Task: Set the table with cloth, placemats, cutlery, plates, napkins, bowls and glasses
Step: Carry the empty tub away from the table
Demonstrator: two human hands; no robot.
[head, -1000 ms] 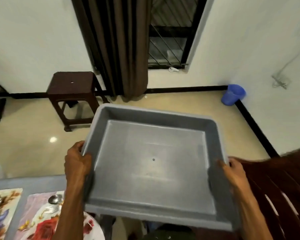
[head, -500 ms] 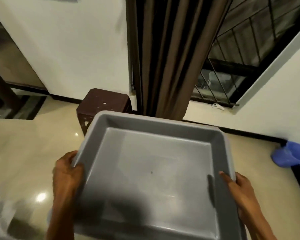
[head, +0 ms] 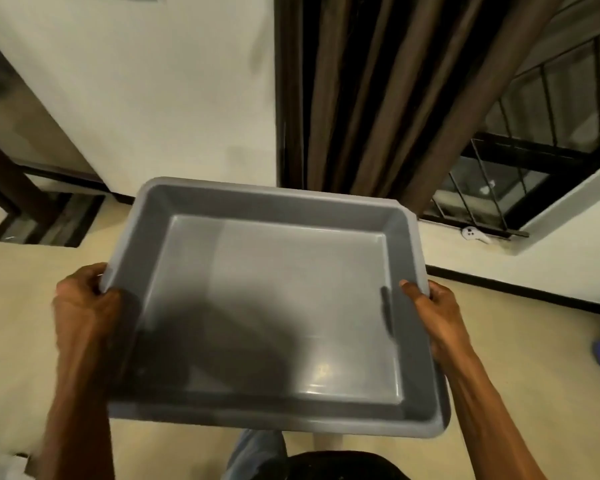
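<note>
While the left hand [head: 84, 299] and right hand [head: 433, 306] grip it, the grey tray [head: 274, 306] holds nothing.

A room in a home: brown curtains [head: 378, 95] hang beside a barred window [head: 534, 150], with cream walls [head: 160, 84], a glossy tiled floor [head: 21, 289] and dark skirting [head: 520, 289].

- A person carries a grey plastic tray [head: 278, 306] above a cream tiled floor [head: 21, 306], its inside bare.
- The left hand [head: 84, 299] grips the tray's left rim; the right hand [head: 430, 306] grips its right rim.
- Behind hang a brown curtain [head: 378, 91] and a barred window [head: 534, 150].
</note>
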